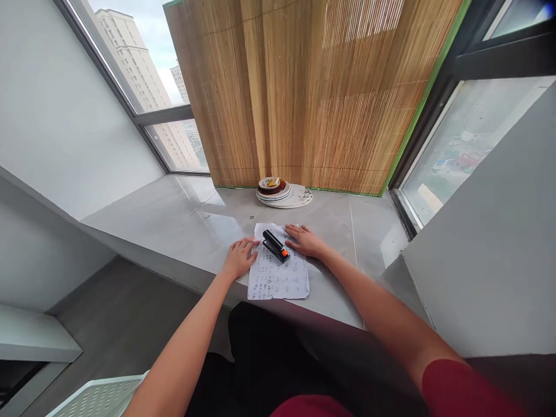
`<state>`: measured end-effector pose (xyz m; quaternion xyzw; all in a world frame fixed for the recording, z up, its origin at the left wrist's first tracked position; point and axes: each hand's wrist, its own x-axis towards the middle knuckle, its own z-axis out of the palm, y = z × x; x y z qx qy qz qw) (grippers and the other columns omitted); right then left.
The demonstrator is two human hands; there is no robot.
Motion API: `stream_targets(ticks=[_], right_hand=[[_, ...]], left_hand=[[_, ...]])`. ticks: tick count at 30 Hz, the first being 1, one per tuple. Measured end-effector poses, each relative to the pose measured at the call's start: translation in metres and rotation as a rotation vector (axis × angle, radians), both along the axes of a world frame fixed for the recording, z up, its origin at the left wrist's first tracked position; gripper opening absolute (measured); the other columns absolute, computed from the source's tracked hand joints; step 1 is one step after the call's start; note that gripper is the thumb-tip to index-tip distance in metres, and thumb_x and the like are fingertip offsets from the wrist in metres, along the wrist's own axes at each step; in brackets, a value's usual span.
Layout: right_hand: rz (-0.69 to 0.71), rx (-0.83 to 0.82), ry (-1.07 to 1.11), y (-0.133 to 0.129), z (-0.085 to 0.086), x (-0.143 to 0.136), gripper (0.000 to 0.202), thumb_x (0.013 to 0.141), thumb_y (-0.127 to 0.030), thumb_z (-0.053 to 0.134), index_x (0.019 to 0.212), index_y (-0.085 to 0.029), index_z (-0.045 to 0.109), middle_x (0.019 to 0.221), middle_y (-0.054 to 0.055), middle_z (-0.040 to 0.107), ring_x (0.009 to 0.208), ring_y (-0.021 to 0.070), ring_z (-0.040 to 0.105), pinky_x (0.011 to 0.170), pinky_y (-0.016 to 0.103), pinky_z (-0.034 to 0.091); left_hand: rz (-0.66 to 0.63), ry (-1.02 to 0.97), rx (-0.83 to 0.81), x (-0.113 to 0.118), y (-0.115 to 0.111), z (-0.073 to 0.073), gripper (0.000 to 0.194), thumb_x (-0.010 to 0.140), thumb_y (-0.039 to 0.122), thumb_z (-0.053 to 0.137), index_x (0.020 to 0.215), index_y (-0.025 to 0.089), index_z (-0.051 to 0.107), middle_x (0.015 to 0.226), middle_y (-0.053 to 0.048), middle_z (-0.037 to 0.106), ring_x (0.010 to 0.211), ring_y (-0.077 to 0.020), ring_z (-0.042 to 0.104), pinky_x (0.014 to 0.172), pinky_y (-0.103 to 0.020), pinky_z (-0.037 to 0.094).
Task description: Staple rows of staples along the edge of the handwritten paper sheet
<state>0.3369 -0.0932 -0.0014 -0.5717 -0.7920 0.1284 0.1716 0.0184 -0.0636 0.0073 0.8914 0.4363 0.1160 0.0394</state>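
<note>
- A white perforated crate [98, 397] shows at the bottom left corner, down on the dark floor below the ledge.
- A grey stone ledge [174, 214] runs under the window, and everything else sits on it.
- The left hand [238, 258] lies flat, palm down and fingers spread, at the left edge of the sheet of paper [278, 278]. Its fingertips rest on the paper's left margin; it grasps nothing.
- The sheet of paper lies flat near the front edge of the ledge, between the two hands. It is white, covered in rows of small dark marks too fine to read.
- A black stapler [275, 245] with an orange patch at its near end lies on the upper part of the paper, set at a slant, just beside the fingertips of both hands. Whether either hand touches it cannot be told.
- A stack of plates [299, 198] stands farther back, against the foot of the bamboo blind [304, 87], well apart from the paper. A small bowl [270, 185] sits on top of the stack's left side.
- The right hand [306, 240] lies open and palm down on the upper right corner of the paper, fingers extended toward the stapler, closed on nothing.
- The bamboo blind hangs over the middle window, edged in green along its bottom and right side.
</note>
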Motion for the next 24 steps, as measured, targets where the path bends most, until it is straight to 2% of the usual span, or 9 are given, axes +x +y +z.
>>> stream_targets(ticks=[2,5,9,12,16,20,24], right_hand=[[-0.02,0.03,0.05,0.0,0.0,0.0,0.056,0.107,-0.041,0.051,0.16,-0.025,0.052,0.168,0.01,0.048,0.159,0.03,0.04,0.132,0.056,0.023],[-0.034,0.084,0.145,-0.001,0.002,0.001,0.045,0.103,-0.029,0.054,0.147,-0.027,0.066,0.151,0.008,0.067,0.145,0.0282,0.058,0.124,0.047,0.039],[-0.092,0.116,0.218,-0.005,0.006,0.001,0.038,0.099,-0.025,0.058,0.132,-0.028,0.077,0.132,0.005,0.078,0.123,0.0275,0.071,0.108,0.039,0.051],[-0.13,0.149,0.256,-0.007,0.006,0.0,0.033,0.097,-0.024,0.062,0.125,-0.026,0.081,0.12,0.006,0.081,0.113,0.0277,0.072,0.102,0.039,0.052],[-0.102,0.207,0.327,-0.004,0.004,0.001,0.027,0.095,-0.022,0.065,0.116,-0.024,0.082,0.108,0.007,0.081,0.107,0.0264,0.068,0.098,0.038,0.052],[-0.038,0.305,0.403,0.0,-0.002,0.003,0.023,0.089,-0.012,0.067,0.103,-0.024,0.082,0.1,0.008,0.077,0.101,0.0258,0.067,0.093,0.038,0.052],[0.016,0.375,0.423,0.005,-0.007,0.004,0.028,0.082,-0.002,0.064,0.094,-0.023,0.08,0.094,0.007,0.072,0.095,0.0253,0.065,0.087,0.037,0.052]], left_hand=[[0.003,0.006,-0.008,0.001,0.0,0.002,0.043,0.108,0.033,0.049,0.149,0.032,0.06,0.163,-0.002,0.052,0.154,-0.0299,0.042,0.127,-0.049,0.033],[0.014,-0.002,-0.017,0.002,-0.001,0.003,0.041,0.108,0.034,0.049,0.147,0.032,0.062,0.163,-0.001,0.053,0.155,-0.0287,0.041,0.127,-0.048,0.033],[0.01,-0.011,-0.023,0.001,-0.002,0.003,0.041,0.108,0.034,0.049,0.147,0.03,0.061,0.164,-0.001,0.052,0.155,-0.0283,0.04,0.128,-0.046,0.031],[0.015,-0.021,-0.021,0.002,-0.004,0.005,0.041,0.108,0.033,0.048,0.146,0.028,0.062,0.163,-0.002,0.052,0.155,-0.0287,0.041,0.129,-0.046,0.031],[0.034,-0.019,-0.026,0.005,-0.007,0.008,0.042,0.107,0.034,0.048,0.146,0.027,0.062,0.163,-0.003,0.052,0.155,-0.0289,0.041,0.129,-0.046,0.029],[0.021,-0.03,-0.05,0.005,-0.007,0.01,0.043,0.107,0.036,0.046,0.146,0.028,0.061,0.164,-0.003,0.052,0.156,-0.0302,0.039,0.129,-0.049,0.031],[0.016,-0.055,-0.057,0.004,-0.007,0.009,0.042,0.108,0.039,0.044,0.145,0.03,0.061,0.164,-0.002,0.052,0.156,-0.0318,0.039,0.128,-0.054,0.033]])
